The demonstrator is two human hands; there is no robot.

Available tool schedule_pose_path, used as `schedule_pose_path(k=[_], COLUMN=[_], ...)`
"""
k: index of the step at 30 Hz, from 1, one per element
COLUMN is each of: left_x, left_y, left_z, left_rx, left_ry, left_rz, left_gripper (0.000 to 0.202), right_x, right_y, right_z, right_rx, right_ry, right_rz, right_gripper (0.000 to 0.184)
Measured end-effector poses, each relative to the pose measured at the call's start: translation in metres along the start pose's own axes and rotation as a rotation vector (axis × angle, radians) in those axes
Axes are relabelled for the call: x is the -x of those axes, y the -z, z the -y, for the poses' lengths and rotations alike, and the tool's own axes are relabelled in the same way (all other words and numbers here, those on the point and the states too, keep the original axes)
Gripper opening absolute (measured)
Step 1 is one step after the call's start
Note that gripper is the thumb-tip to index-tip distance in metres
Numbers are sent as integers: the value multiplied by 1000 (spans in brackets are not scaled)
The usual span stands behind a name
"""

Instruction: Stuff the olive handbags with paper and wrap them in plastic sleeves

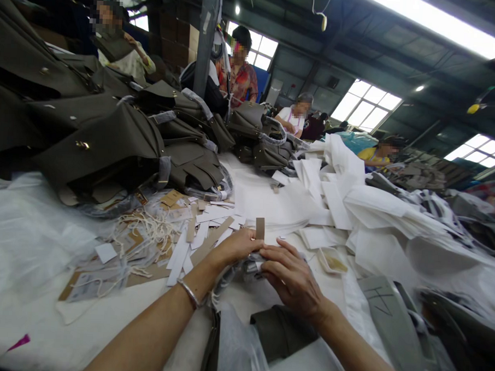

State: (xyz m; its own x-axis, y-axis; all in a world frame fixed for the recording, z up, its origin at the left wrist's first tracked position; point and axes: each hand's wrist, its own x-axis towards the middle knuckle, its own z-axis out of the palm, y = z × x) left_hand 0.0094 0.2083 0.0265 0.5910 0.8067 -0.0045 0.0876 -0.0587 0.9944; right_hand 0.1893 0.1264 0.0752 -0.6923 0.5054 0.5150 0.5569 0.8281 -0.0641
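My left hand (237, 245) is closed in a pinch on a small brown cardboard tag (260, 228) that stands upright between its fingers. My right hand (291, 277) lies just beside it, fingers curled over a plastic-wrapped strap or handle (250, 266) of an olive-grey bag (276, 331) that lies in front of me under clear plastic. A silver bracelet sits on my left wrist. What exactly the right fingers grip is partly hidden.
Loose paper tags, cardboard strips and white strings (155, 233) litter the table to the left. A heap of olive-grey handbags (105, 141) fills the back left. White dust bags and sheets (353, 206) pile up on the right. Several other people work at the far end.
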Motion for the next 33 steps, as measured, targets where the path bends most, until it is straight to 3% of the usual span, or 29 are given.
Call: schedule_pose_path(k=[5, 12, 19, 24, 29, 33], left_x=[3, 9, 10, 10, 13, 14], left_y=[1, -1, -11, -11, -22, -30], left_z=[-3, -4, -13, -4, 8, 3], left_rx=[-89, -117, -132, -77, 89, 233], left_ry=[-10, 30, 20, 92, 265, 311], left_rz=[-59, -51, -133, -94, -18, 25], left_gripper=[27, 21, 15, 9, 22, 36], right_x=[0, 2, -15, -13, -3, -2], right_y=[-7, -10, -4, -19, -27, -23], right_z=[7, 7, 5, -1, -4, -4], right_rx=[-94, -240, -377, -451, -471, -394], right_ry=[-241, -381, -888, -1060, -1049, -978], right_rz=[-39, -50, 21, -44, -114, -164], right_gripper=[13, 6, 8, 13, 20, 22])
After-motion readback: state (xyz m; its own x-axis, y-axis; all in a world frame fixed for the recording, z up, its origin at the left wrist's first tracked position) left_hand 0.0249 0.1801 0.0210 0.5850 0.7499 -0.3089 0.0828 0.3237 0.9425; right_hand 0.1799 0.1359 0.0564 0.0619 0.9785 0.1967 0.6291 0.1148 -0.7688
